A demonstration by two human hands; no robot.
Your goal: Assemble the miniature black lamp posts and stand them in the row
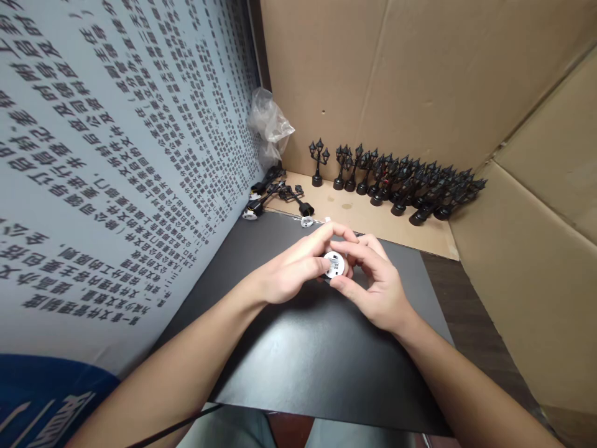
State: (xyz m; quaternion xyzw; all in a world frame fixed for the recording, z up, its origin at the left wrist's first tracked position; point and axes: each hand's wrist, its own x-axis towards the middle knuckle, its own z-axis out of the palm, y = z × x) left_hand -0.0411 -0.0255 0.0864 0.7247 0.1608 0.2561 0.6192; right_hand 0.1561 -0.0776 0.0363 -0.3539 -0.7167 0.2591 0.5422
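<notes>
Over the dark mat, both hands meet around a small white round base cover (334, 265) with dark slots, its flat face turned up toward me. My left hand (298, 267) is closed on it, the thumb pressing on its face from the left. From the right, my right hand (373, 280) grips its edge, thumb below and index finger above. Whatever lies behind the cover is hidden by the fingers. Another white round cover (306, 221) lies at the mat's far edge, close to a toppled black miniature street lamp (298, 202).
Many black miniature street lamps (401, 183) stand on the cardboard at the back right; one lamp (318, 163) stands apart. More lamp parts (261, 196) lie at the back left below a clear plastic bag (270, 121). Cardboard walls (420, 74) and a printed poster (116, 124) enclose the black mat (298, 361).
</notes>
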